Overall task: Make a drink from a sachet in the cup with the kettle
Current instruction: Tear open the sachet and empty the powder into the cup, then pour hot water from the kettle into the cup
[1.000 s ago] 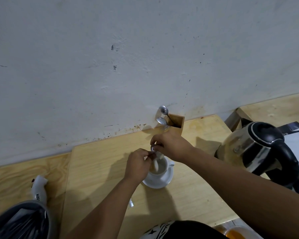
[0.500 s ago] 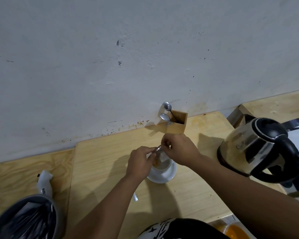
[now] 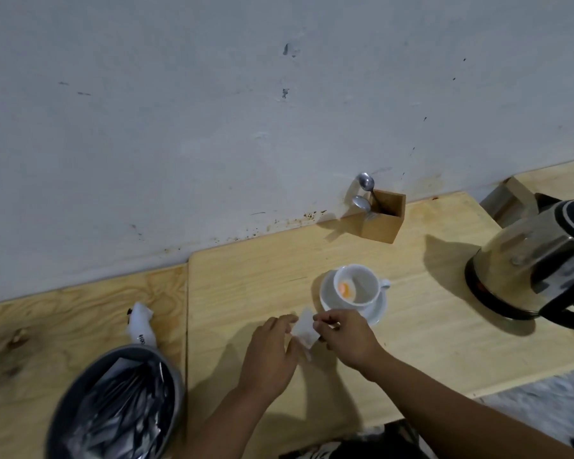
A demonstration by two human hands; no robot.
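The small white sachet [image 3: 305,329] is pinched between the fingertips of the left hand [image 3: 272,359] and the right hand [image 3: 345,339], just in front of the cup [image 3: 357,286] on its saucer [image 3: 376,311]. Its long axis is tilted, running from upper left to lower right. The kettle [image 3: 537,260] stands well apart on the wooden counter [image 3: 428,342], nearer the right hand, with bare counter between.

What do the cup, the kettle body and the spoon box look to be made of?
The cup, on its saucer, looks like glazed white ceramic: smooth and evenly white. The kettle body looks like polished stainless steel, with blurred reflections, and black, probably plastic, lid and handle. The spoon box looks like unpainted light wood, matt, close in tone to the table.
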